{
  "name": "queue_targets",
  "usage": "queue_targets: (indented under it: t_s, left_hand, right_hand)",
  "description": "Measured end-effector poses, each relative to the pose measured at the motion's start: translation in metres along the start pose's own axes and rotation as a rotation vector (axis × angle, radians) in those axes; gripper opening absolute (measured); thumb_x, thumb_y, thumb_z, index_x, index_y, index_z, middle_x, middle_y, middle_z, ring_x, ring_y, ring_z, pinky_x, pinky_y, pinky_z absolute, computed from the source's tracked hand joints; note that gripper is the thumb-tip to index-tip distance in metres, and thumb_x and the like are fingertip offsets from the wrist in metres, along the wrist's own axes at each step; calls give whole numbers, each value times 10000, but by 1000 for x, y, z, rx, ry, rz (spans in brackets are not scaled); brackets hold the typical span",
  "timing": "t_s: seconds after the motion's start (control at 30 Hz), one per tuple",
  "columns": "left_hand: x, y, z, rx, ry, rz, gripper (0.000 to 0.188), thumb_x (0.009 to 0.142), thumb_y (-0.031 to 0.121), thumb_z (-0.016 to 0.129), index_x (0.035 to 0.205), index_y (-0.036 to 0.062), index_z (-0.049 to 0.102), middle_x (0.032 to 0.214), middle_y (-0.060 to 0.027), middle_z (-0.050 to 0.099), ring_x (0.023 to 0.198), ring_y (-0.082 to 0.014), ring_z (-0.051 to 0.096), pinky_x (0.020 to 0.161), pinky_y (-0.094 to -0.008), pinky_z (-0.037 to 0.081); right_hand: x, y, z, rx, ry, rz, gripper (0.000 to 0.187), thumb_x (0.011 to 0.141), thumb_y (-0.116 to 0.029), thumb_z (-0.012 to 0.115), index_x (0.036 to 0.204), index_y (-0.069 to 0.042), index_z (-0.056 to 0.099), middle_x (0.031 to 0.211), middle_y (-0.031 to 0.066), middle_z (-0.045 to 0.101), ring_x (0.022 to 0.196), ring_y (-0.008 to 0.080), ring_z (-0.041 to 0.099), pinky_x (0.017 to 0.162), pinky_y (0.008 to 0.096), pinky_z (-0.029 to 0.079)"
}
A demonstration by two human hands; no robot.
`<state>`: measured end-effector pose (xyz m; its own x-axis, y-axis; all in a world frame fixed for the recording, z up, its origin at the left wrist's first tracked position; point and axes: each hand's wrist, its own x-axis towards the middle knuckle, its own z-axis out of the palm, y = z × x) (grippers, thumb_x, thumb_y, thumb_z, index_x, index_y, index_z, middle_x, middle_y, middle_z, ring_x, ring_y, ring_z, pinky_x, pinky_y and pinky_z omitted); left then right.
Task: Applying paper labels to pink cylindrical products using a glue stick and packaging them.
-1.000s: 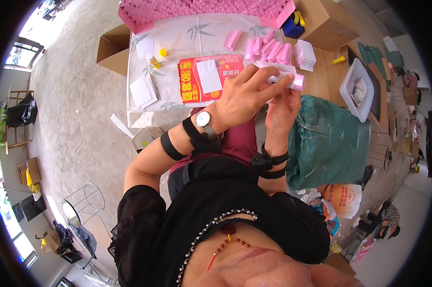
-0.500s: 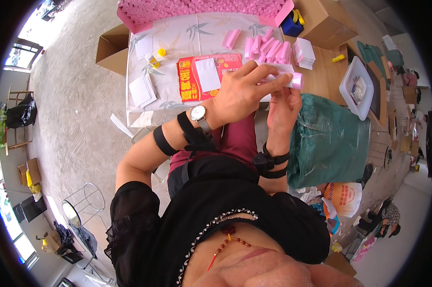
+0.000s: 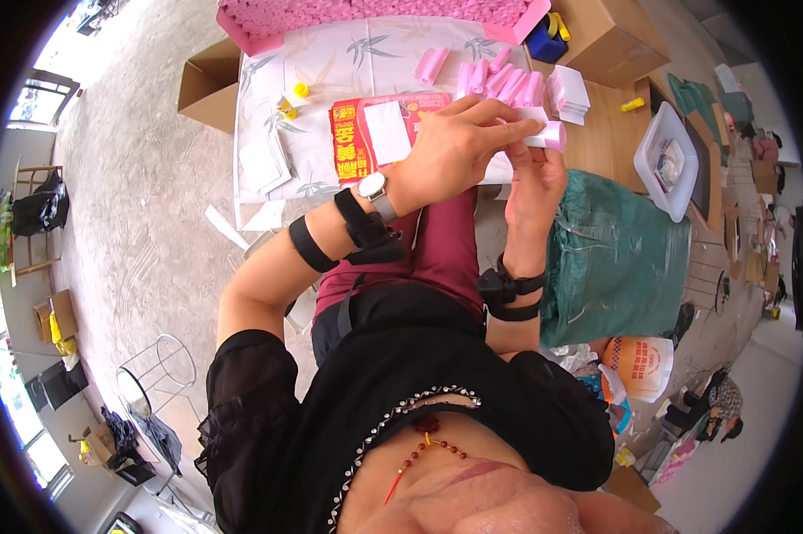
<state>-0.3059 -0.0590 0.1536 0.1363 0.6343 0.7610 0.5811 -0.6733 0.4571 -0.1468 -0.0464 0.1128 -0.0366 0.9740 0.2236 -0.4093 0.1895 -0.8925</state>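
Note:
Over the table's near edge, both hands hold a small pink roll (image 3: 554,136) with white paper on it. My left hand (image 3: 450,142), with a watch on its wrist, reaches across, its fingers bent over the roll and paper. My right hand (image 3: 535,182) grips the roll from below with thumb and fingers; part of the roll is hidden by the hands. Just beyond lie several loose pink rolls (image 3: 512,84) and a stack of white cards (image 3: 568,93). Left of the hands, a white slip (image 3: 388,133) rests on a red and yellow printed sheet (image 3: 352,147).
A pink box (image 3: 383,22) full of rolls stands at the table's far side. Cardboard boxes flank the table (image 3: 303,58). A white plastic tray (image 3: 677,160) and a green sack (image 3: 610,258) are to the right. Yellow caps (image 3: 301,90) and white papers (image 3: 266,165) lie left.
Both hands have shifted slightly up and right with the pink roll. My left fingers now lie straighter along the white paper.

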Motion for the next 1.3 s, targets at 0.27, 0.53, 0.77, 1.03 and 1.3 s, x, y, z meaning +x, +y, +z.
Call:
queue_targets:
  t_s: [0.27, 0.53, 0.77, 1.03, 1.3]
  left_hand:
    - [6, -9, 12, -10, -2, -34, 576, 742, -82, 708, 1257, 172, 762, 1109, -43, 746, 928, -288, 706, 732, -388, 592]
    - [10, -16, 26, 73, -19, -48, 619, 760, -69, 695, 1313, 207, 731, 1152, -25, 741, 961, -311, 703, 758, -397, 598]
    - [8, -29, 25, 47, -7, -7, 615, 765, -75, 712, 1314, 200, 730, 1153, -47, 731, 953, -313, 706, 754, -397, 599]
    - [13, -35, 17, 58, -60, -35, 578, 786, -22, 771, 1299, 242, 741, 1154, -57, 613, 797, -235, 676, 650, -377, 562]
    - [28, -47, 16, 39, -54, 26, 475, 798, 43, 786, 1208, 282, 758, 1169, -18, 607, 799, -248, 717, 570, -389, 545]
  right_hand:
    - [12, -2, 0, 0, 12, 26, 426, 956, 20, 735, 1363, 52, 613, 1236, 130, 723, 1144, 176, 670, 997, 329, 531]
    - [23, -4, 5, 20, 29, 17, 413, 983, -27, 724, 1368, 51, 599, 1260, 140, 712, 1152, 186, 672, 1001, 334, 536]
    - [31, 5, 0, -5, 15, 54, 385, 987, -41, 724, 1347, 34, 613, 1240, 130, 718, 1125, 180, 683, 982, 334, 554]
    - [36, 6, -1, -3, -18, 57, 335, 977, -30, 727, 1293, 36, 635, 1217, 126, 725, 1106, 180, 691, 967, 346, 575]
    - [52, 2, -7, -29, -98, 68, 333, 967, -29, 734, 1283, 30, 650, 1161, 112, 748, 1052, 188, 723, 943, 344, 600]
